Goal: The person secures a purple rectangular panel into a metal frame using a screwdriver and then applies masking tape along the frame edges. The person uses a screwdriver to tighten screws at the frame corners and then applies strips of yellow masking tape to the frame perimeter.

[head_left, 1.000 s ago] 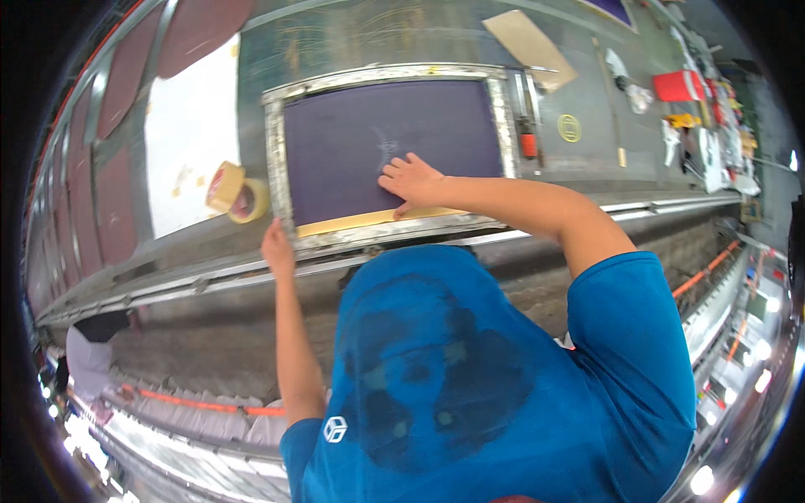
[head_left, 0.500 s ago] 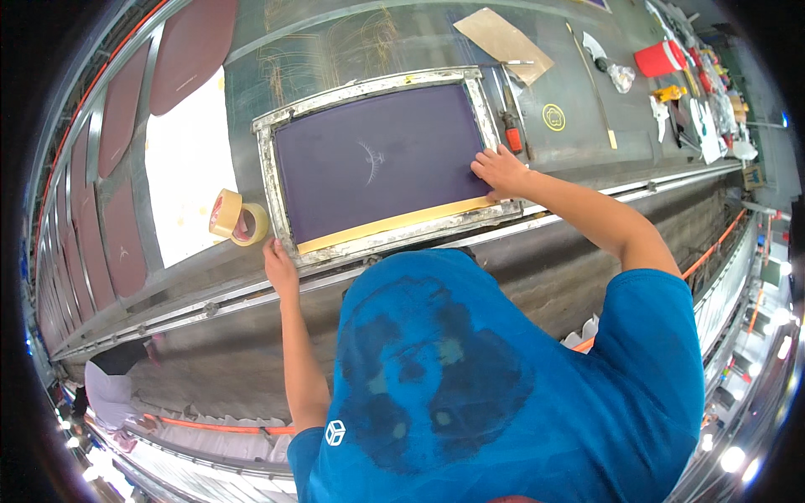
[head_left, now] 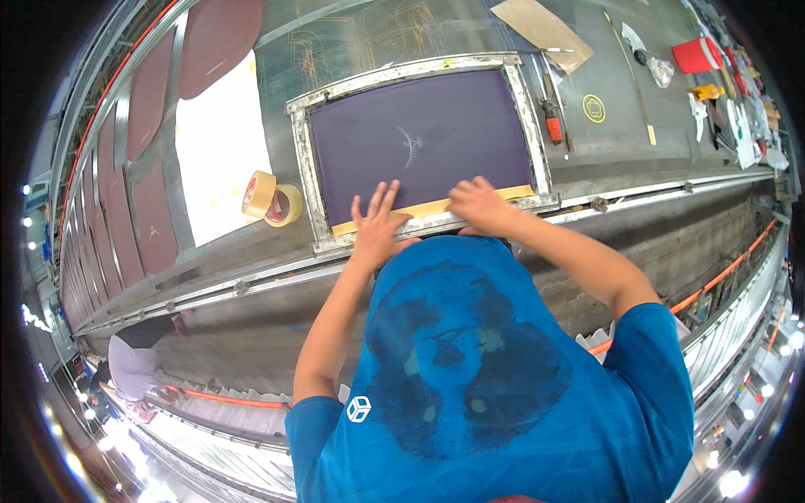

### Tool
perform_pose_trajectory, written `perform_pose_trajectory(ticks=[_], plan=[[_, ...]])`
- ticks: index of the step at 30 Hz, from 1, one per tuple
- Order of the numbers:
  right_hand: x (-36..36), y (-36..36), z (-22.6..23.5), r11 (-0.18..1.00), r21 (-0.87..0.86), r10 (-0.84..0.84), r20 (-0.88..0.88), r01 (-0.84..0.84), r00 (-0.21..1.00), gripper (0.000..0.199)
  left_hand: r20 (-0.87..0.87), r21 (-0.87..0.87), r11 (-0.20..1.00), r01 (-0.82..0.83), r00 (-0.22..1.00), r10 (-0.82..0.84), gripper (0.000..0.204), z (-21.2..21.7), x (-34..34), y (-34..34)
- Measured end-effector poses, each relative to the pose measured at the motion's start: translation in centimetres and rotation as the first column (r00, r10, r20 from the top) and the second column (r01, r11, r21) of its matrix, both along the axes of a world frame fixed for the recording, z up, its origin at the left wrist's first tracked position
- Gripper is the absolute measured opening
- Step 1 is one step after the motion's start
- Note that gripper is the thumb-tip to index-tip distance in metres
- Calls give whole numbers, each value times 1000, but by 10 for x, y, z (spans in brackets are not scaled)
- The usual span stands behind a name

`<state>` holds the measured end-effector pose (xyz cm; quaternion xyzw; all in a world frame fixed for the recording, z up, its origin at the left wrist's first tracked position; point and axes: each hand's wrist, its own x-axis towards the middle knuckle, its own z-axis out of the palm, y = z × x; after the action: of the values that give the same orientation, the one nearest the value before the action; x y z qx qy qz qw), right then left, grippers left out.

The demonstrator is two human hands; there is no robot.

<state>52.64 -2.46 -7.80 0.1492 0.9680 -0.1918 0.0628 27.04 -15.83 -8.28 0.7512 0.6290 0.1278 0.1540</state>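
A silk-screen frame (head_left: pixel 537 138) with worn whitish bars lies on the table in front of me, stretched with dark purple mesh (head_left: pixel 360 142). A small pale curved mark shows in the mesh. Along its near edge runs a strip of yellowish tape (head_left: pixel 516 191). My left hand (head_left: pixel 377 230) rests over the strip's left half, fingers spread onto the mesh, holding nothing. To its right, my right hand (head_left: pixel 482 208) lies on the tape and near bar with bent fingers apart. Two tape rolls (head_left: pixel 258 194) sit just left of the frame, one leaning against the other.
A white sheet (head_left: pixel 222 159) and several maroon panels (head_left: pixel 151 96) cover the table's left side. Right of the frame are a red-handled tool (head_left: pixel 553 130), brown board (head_left: pixel 545 33), long thin stick (head_left: pixel 629 75) and red container (head_left: pixel 698 55). A metal rail (head_left: pixel 654 194) follows the near edge.
My left hand has moved from the frame's near left corner onto the tape strip. My right hand has slid left along the tape from its right end. The view has shifted slightly.
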Motion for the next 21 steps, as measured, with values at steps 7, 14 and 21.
perform_pose_trajectory(ticks=[7,14,21], plan=[[127,36,25,967,186,-181,35,172,983,49,-188,23,992,-126,974,128,42,9,-91,-52],[133,39,28,941,271,-246,142,201,959,53,-254,126,984,-125,955,154,45,-1,-117,-72],[85,23,21,977,190,-151,275,100,949,52,-181,-36,999,-27,983,20,46,21,-74,-33]])
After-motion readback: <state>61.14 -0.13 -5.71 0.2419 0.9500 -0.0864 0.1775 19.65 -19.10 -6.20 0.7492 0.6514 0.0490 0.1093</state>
